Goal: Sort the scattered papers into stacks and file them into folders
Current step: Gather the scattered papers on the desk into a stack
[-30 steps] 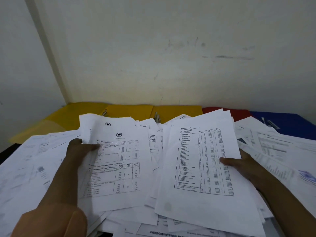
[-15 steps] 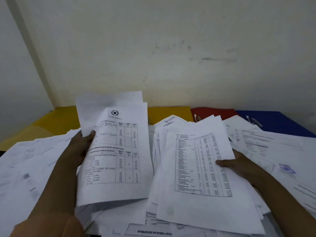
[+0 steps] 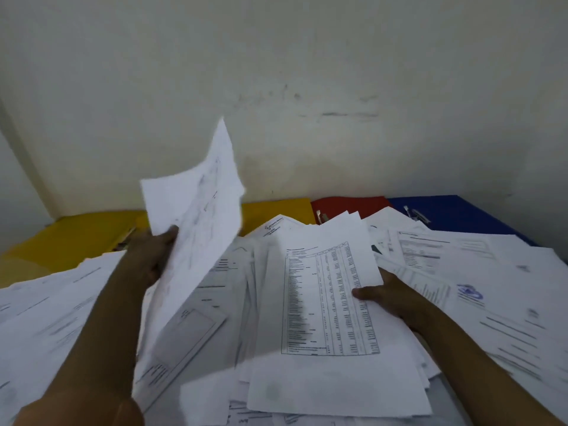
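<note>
- The left hand (image 3: 153, 256) is gripping a few sheets (image 3: 196, 229) by their left edge, thumb curled over the front, and is holding them tilted up above the heap; the print on them is blurred.
- The right hand (image 3: 387, 295) is gripping a stack (image 3: 325, 318) of papers at its right edge, with the thumb lying on the top page and the other fingers hidden beneath.
- The top page of that stack is showing a long printed table with columns of figures.
- Loose papers (image 3: 491, 302) are lying scattered and overlapping all around both hands, covering the surface below.
- The folders are lying in a row at the back along the wall (image 3: 307, 72), partly buried by the paper edges: a yellow folder (image 3: 70, 238) on the left, another yellow folder (image 3: 276, 210) beside it, then a red folder (image 3: 350, 206), then a blue folder (image 3: 455, 213) on the right.
- Metal clips are showing on the red and blue folders.
</note>
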